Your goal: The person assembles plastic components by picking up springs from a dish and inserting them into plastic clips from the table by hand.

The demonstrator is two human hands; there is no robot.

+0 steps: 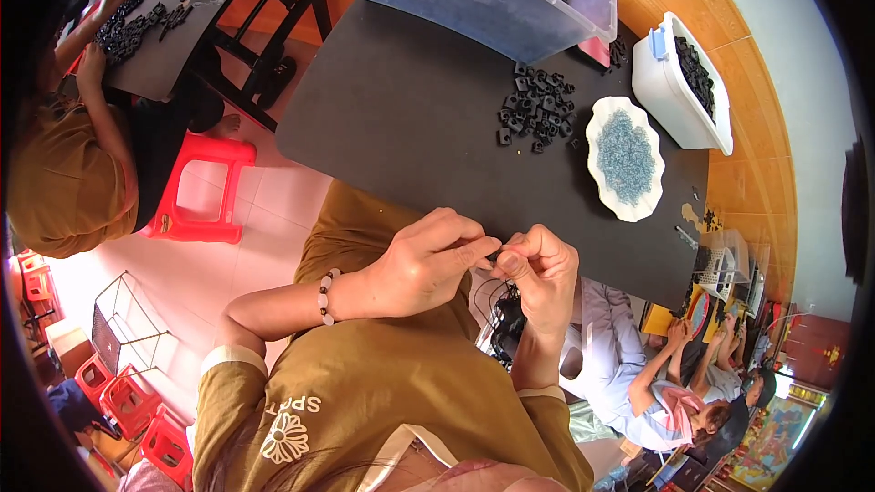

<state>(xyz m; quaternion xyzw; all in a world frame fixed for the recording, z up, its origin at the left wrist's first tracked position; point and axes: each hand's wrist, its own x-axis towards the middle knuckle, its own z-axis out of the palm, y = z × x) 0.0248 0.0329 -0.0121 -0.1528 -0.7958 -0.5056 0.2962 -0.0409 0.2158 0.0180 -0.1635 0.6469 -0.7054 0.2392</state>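
My left hand [424, 264], with a beaded bracelet [326, 296] at its wrist, is closed in a pinch in front of my chest. Right beside it, my right hand [542, 273] pinches too, thumb against forefinger, and the fingertips of both hands nearly meet. Something small and dark shows between them, mostly hidden by the fingers. Thin black cords [497, 305] hang below the hands. Beyond them on the dark table [392, 100] lies a pile of small black plastic pieces [538, 109]. A white scalloped dish [600, 164] to its right holds tiny pale-blue bits.
A large clear tub [456, 5] of black pieces stands at the table's far side, and a white bin [661, 96] of them at the right. A red stool [205, 191] and a co-worker at another table are on the left. Other people [656, 410] sit at lower right.
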